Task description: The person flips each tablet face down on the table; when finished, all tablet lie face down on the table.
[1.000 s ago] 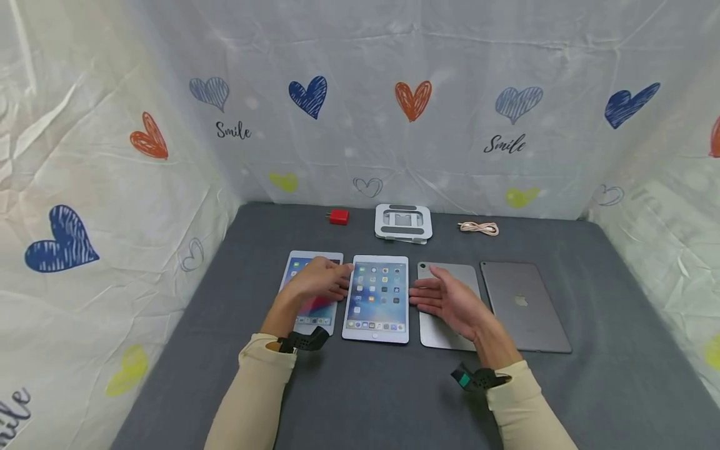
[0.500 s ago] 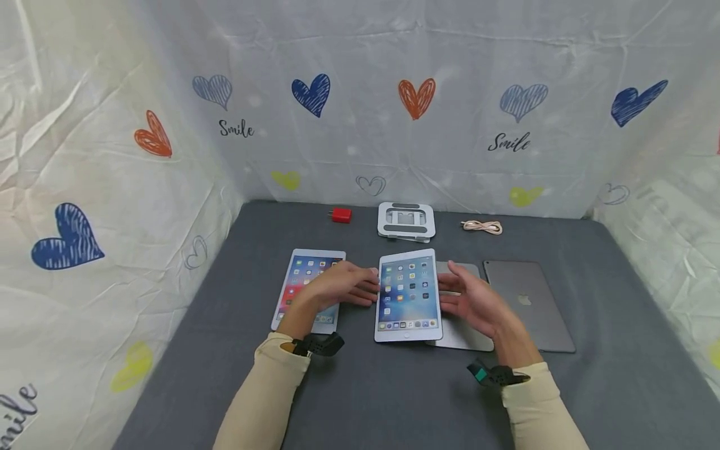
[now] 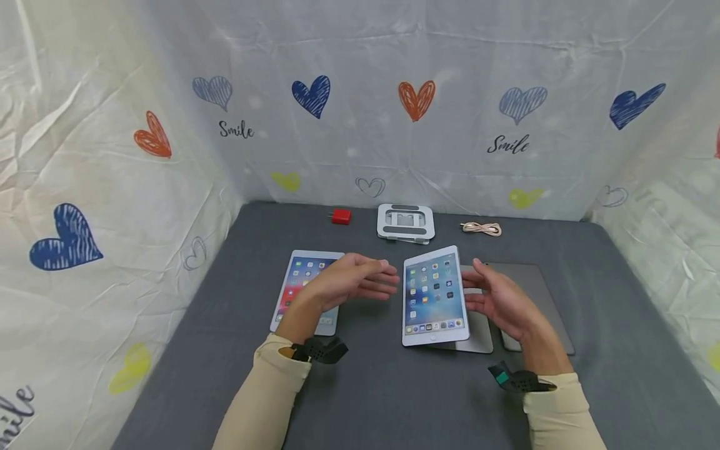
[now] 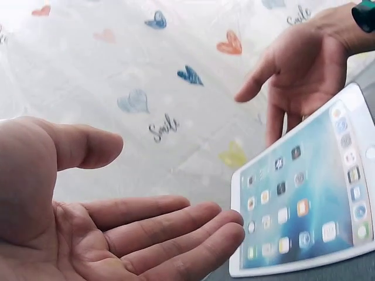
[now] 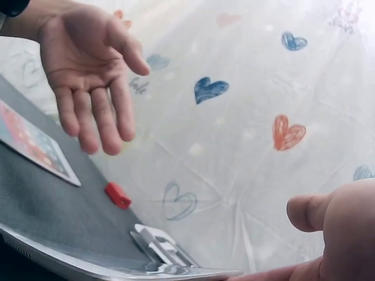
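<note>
A white tablet point(image 3: 435, 297) with its lit screen up overlaps a silver tablet point(image 3: 479, 332) lying face down, and its right side is raised. The fingers of my right hand point(image 3: 502, 303) reach to that raised edge and pass partly behind it, with the thumb standing apart. My left hand point(image 3: 360, 278) hovers with straight fingers just left of the white tablet; whether its fingertips touch the edge I cannot tell. Under my left forearm lies another lit white tablet point(image 3: 292, 284). A dark grey tablet point(image 3: 540, 312) lies face down, partly covered by my right hand.
Along the back of the grey table point(image 3: 394, 400) sit a red charger plug point(image 3: 340, 216), a folded silver stand point(image 3: 405, 223) and a coiled pale cable point(image 3: 481, 229). A curtain with printed hearts rises behind and on both sides.
The middle white tablet has shifted right over the silver one and tilted, its right side up. My right hand has moved right with it; my left hand followed partway, its fingers straightening.
</note>
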Available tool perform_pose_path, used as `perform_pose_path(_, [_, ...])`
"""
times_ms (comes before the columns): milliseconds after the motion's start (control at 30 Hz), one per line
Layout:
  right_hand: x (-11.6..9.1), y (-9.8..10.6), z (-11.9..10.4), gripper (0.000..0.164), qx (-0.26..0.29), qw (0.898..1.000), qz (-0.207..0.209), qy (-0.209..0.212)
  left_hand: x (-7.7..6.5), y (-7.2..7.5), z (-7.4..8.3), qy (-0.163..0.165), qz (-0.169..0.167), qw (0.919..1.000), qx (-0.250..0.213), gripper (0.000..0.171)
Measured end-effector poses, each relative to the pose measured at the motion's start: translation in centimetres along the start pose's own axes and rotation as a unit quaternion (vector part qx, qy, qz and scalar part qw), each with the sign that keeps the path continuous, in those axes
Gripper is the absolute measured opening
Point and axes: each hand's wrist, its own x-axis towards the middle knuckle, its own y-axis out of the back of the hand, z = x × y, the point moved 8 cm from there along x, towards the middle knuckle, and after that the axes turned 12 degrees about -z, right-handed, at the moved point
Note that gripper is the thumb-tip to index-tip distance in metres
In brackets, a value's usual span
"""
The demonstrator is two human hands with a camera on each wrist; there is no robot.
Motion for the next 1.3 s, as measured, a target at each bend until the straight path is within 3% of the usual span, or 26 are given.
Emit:
perform_pose_path(167, [0.1, -0.7, -1.2, 0.092, -0.010, 1.000, -0.002, 0.004, 0.3, -1.4, 1.7, -0.012, -0.017, 0.9998, -0.003, 0.049])
perform_pose_path(400, [0.7, -2.2, -3.3, 0.087, -0.023, 0.999, -0.006, 0.031, 1.4, -3.1, 3.5, -0.039, -0.043, 0.9973, -0.044, 0.049])
perform_pose_path(633, [1.3, -3.7, -4.7, 0.082, -0.031, 0.998, -0.028, 0.054, 2.0, -3.8, 4.1, -0.044, -0.048, 0.9962, -0.059, 0.053])
perform_pose_path(967, [2.3, -6.0, -5.9, 0.074, -0.035, 0.996, -0.055, 0.069, 1.4, -2.4, 4.1, -0.048, -0.012, 0.9966, -0.066, 0.051])
perform_pose_path(1300, [3.3, -8.3, -6.2, 0.065, -0.050, 0.993, -0.073, 0.083, -0.6, -0.4, 4.2, -0.042, 0.012, 0.9969, -0.066, 0.049])
